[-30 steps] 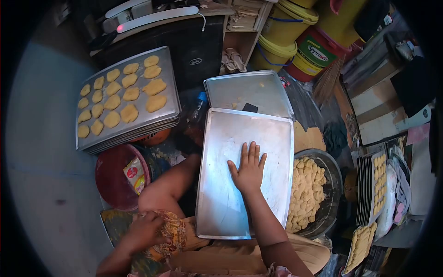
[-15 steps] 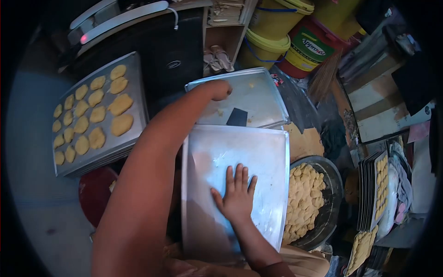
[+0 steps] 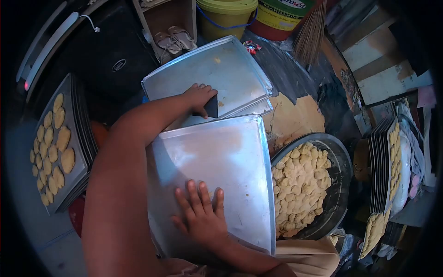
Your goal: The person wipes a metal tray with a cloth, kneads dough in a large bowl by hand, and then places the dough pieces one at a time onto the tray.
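An upper metal tray carries a dark flat piece. My left hand is at that piece, with its fingers and thumb closed around the left edge. Closer to me is another metal tray, bare apart from small marks. My right hand lies palm down on it, fingers spread and holding nothing. To its right, a dark round basin holds a mass of dough pieces.
Stacked trays with flat dough rounds stand at the left. Yellow and red buckets, shoes and a broom are at the back. More stacked trays stand at the right.
My left hand has gone from the upper tray's surface to the dark piece and closed on it. My right hand remains flat on the nearer tray. The view has shifted.
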`<action>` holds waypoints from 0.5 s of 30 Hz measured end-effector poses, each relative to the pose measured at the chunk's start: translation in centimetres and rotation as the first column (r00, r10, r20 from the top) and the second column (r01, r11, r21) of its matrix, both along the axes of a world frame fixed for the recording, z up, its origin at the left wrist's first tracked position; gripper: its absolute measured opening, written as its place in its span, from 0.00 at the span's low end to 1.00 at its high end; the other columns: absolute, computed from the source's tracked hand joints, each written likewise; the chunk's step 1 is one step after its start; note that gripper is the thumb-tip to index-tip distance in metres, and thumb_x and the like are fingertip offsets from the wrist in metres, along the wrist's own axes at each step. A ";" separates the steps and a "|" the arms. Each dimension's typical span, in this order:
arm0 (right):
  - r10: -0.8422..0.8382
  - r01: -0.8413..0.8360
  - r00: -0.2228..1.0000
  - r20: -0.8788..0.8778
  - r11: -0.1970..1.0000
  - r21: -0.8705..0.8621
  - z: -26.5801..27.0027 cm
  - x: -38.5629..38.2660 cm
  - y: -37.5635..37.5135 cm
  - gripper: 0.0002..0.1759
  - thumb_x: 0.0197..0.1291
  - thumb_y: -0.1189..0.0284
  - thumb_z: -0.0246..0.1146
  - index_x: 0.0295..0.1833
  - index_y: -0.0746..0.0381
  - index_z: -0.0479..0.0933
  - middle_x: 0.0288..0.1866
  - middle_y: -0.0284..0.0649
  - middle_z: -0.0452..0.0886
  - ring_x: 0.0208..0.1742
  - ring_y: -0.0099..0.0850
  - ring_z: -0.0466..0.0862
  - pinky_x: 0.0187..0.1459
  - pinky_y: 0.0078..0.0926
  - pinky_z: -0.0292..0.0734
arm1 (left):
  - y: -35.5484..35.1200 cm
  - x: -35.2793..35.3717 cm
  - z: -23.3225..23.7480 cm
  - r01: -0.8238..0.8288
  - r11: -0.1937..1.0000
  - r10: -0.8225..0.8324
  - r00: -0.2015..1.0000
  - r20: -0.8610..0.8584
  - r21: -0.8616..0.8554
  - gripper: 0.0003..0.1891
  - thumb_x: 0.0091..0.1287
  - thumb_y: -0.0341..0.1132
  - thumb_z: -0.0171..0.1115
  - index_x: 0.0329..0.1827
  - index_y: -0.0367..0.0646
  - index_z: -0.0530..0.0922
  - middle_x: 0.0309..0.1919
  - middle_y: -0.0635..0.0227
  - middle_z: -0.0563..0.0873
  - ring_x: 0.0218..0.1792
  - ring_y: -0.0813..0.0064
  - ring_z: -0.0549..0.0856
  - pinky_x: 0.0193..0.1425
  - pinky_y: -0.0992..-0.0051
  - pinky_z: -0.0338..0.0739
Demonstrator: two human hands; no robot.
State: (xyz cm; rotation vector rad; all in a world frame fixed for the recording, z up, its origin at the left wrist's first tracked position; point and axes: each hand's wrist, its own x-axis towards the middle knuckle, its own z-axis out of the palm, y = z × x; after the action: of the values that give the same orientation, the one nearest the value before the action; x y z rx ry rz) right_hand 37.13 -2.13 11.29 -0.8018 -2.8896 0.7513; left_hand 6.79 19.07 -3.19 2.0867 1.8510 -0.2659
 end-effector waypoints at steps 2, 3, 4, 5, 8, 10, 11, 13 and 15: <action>0.009 -0.008 1.000 -0.029 1.000 0.001 -0.1 0.2 0.3 0.37 0.65 0.44 0.56 0.76 0.47 0.64 0.79 0.45 0.61 0.80 0.43 0.56 0.75 0.63 0.39 | -1.1 -0.5 -1.9 -0.080 0.996 0.081 0.997 -0.004 0.038 0.59 0.40 0.51 0.83 0.76 0.50 0.58 0.62 0.59 0.73 0.66 0.56 0.72 0.66 0.57 0.64; 0.002 -0.002 0.999 -0.049 1.000 0.004 -0.2 0.4 0.3 0.37 0.65 0.45 0.56 0.76 0.47 0.65 0.78 0.44 0.61 0.80 0.42 0.57 0.75 0.63 0.40 | -1.5 -0.4 -2.2 -0.121 0.991 0.121 0.993 -0.003 0.055 0.61 0.39 0.51 0.83 0.78 0.50 0.56 0.62 0.58 0.73 0.66 0.55 0.72 0.66 0.58 0.64; -0.001 0.002 0.998 -0.070 1.000 0.008 -0.2 0.5 0.2 0.36 0.65 0.45 0.56 0.75 0.46 0.66 0.78 0.43 0.62 0.80 0.42 0.58 0.75 0.63 0.41 | -1.5 -0.7 -2.2 -0.111 0.991 0.111 0.994 0.008 0.068 0.65 0.38 0.49 0.84 0.80 0.51 0.52 0.61 0.57 0.73 0.66 0.54 0.71 0.67 0.57 0.64; -0.002 0.002 0.998 -0.068 1.000 -0.004 -0.1 0.6 0.3 0.36 0.65 0.45 0.56 0.75 0.46 0.66 0.78 0.43 0.62 0.80 0.41 0.58 0.75 0.62 0.41 | -1.4 -0.5 -2.3 -0.134 0.990 0.133 0.991 0.011 0.051 0.63 0.37 0.48 0.84 0.79 0.51 0.53 0.62 0.57 0.73 0.67 0.54 0.71 0.66 0.57 0.64; -0.005 0.004 0.997 -0.071 1.000 -0.025 0.2 0.6 0.6 0.35 0.65 0.46 0.56 0.75 0.47 0.66 0.78 0.42 0.63 0.79 0.40 0.59 0.75 0.62 0.42 | -0.6 -0.4 -2.4 -0.207 0.978 0.207 0.978 0.001 0.024 0.60 0.37 0.45 0.85 0.76 0.50 0.58 0.61 0.57 0.73 0.67 0.54 0.70 0.66 0.56 0.64; -0.008 0.006 0.997 -0.076 0.999 -0.032 0.3 0.6 0.7 0.35 0.65 0.46 0.56 0.75 0.47 0.66 0.78 0.43 0.62 0.79 0.41 0.59 0.75 0.63 0.41 | -0.4 -0.9 -2.4 -0.263 0.964 0.264 0.964 -0.017 0.027 0.57 0.37 0.44 0.85 0.74 0.49 0.62 0.60 0.56 0.74 0.67 0.53 0.71 0.66 0.56 0.64; -0.004 0.002 0.997 -0.075 0.999 -0.036 0.4 0.5 0.7 0.36 0.65 0.46 0.57 0.75 0.47 0.66 0.78 0.43 0.62 0.79 0.41 0.59 0.75 0.64 0.41 | -0.3 -1.2 -2.2 -0.279 0.960 0.279 0.960 -0.029 -0.001 0.53 0.37 0.45 0.85 0.71 0.48 0.66 0.60 0.56 0.74 0.68 0.53 0.70 0.66 0.55 0.64; 0.011 -0.014 0.997 -0.073 0.999 -0.043 0.5 0.5 0.7 0.36 0.65 0.46 0.57 0.76 0.47 0.65 0.78 0.44 0.62 0.79 0.43 0.58 0.74 0.65 0.41 | -0.3 -1.7 -1.4 -0.320 0.946 0.317 0.947 -0.052 -0.055 0.45 0.39 0.46 0.84 0.64 0.46 0.74 0.59 0.56 0.74 0.69 0.53 0.68 0.66 0.53 0.64; 0.019 -0.022 0.998 -0.060 0.999 -0.047 0.5 0.3 1.0 0.37 0.64 0.46 0.58 0.76 0.47 0.65 0.78 0.46 0.61 0.79 0.44 0.58 0.74 0.66 0.40 | 0.8 -2.6 -0.2 -0.340 0.940 0.340 0.939 -0.049 -0.009 0.35 0.42 0.46 0.83 0.54 0.44 0.80 0.54 0.55 0.79 0.64 0.55 0.74 0.63 0.53 0.68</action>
State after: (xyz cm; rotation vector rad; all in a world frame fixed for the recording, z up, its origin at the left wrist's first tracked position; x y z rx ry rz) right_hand 37.44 -1.11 11.79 -0.7420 -2.8418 0.8345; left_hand 4.19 19.84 -3.37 1.7206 2.1861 -0.2422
